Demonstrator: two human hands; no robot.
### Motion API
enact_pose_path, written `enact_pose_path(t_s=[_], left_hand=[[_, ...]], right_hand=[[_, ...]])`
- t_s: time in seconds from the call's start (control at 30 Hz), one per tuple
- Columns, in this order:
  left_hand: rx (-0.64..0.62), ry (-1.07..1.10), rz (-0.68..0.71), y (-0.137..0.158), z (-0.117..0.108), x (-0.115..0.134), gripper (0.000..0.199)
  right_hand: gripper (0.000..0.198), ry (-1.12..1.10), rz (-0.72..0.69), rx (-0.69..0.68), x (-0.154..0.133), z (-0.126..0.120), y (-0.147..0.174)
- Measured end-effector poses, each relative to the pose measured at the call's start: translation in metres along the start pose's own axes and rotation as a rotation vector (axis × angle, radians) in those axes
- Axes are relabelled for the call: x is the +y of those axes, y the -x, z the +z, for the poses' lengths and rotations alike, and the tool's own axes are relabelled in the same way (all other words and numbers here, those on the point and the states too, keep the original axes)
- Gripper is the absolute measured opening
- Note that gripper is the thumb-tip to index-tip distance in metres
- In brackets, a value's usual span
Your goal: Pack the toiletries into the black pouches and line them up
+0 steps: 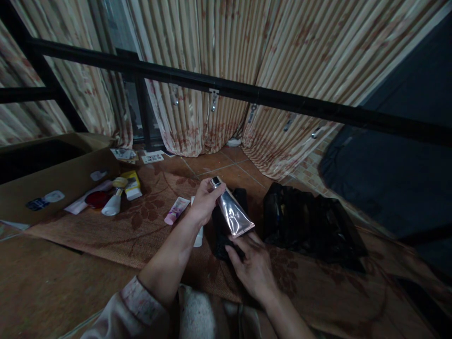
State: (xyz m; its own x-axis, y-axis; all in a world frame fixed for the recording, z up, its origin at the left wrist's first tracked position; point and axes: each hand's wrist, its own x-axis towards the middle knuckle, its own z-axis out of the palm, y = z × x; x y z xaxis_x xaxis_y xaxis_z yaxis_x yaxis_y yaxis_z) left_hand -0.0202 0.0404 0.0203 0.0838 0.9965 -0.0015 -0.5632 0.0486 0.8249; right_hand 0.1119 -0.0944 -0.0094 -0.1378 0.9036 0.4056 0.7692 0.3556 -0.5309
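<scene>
Silver tube [237, 217] between two hands

From the head view, I see the left hand [205, 201] gripping the tube near its dark cap [215, 181], thumb laid along one side. It is held slantwise above the mat [148, 242], cap pointing away from the person, wide flat end towards the right hand [253, 266]. That hand's thumb stands apart from its fingers, which reach under the wide end; whether they grip it I can't tell, as the tips are hidden. Beneath lies something black [219, 238], too dark to make out.

Just left of the left hand lie a pink-and-white tube [177, 210] and a white one [198, 239], partly covered by the forearm. Farther left, beside a cardboard box [16, 200], sit a yellow pack [133, 185], a white bottle [112, 205] and a dark red item [96, 199]. A crumpled black bag [312, 221] rests to the right. Beyond, striped curtains [226, 42] hang behind a black bar [282, 98].
</scene>
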Motion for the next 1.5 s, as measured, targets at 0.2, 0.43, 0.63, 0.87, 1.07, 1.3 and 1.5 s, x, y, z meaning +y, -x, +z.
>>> enact_pose_path(t_s=[0.2, 0.43, 0.63, 0.87, 1.07, 1.3, 1.5], left_hand=[[-0.044, -0.089, -0.013, 0.005, 0.000, 0.008, 0.039], [-0.035, -0.102, -0.031, 0.007, 0.001, 0.014, 0.037], [-0.062, -0.085, -0.022, 0.008, 0.001, 0.016, 0.035], [-0.044, -0.102, 0.003, 0.006, -0.001, 0.015, 0.038], [-0.056, -0.089, 0.031, 0.006, -0.002, 0.016, 0.034], [-0.025, -0.099, 0.039, 0.006, -0.003, 0.016, 0.035], [-0.002, -0.117, 0.040, 0.006, -0.002, 0.016, 0.038]], right_hand=[[0.018, -0.005, -0.012, 0.001, -0.001, 0.000, -0.001], [0.017, 0.011, -0.017, 0.012, -0.001, 0.000, 0.000], [0.016, 0.028, -0.023, 0.013, -0.001, 0.000, 0.000], [0.017, 0.014, -0.021, 0.007, -0.001, -0.002, -0.002], [0.014, 0.030, -0.030, 0.001, 0.000, -0.001, -0.001], [0.016, 0.020, -0.025, 0.010, -0.002, -0.002, -0.001], [0.016, 0.008, -0.017, -0.005, -0.002, -0.002, -0.001]])
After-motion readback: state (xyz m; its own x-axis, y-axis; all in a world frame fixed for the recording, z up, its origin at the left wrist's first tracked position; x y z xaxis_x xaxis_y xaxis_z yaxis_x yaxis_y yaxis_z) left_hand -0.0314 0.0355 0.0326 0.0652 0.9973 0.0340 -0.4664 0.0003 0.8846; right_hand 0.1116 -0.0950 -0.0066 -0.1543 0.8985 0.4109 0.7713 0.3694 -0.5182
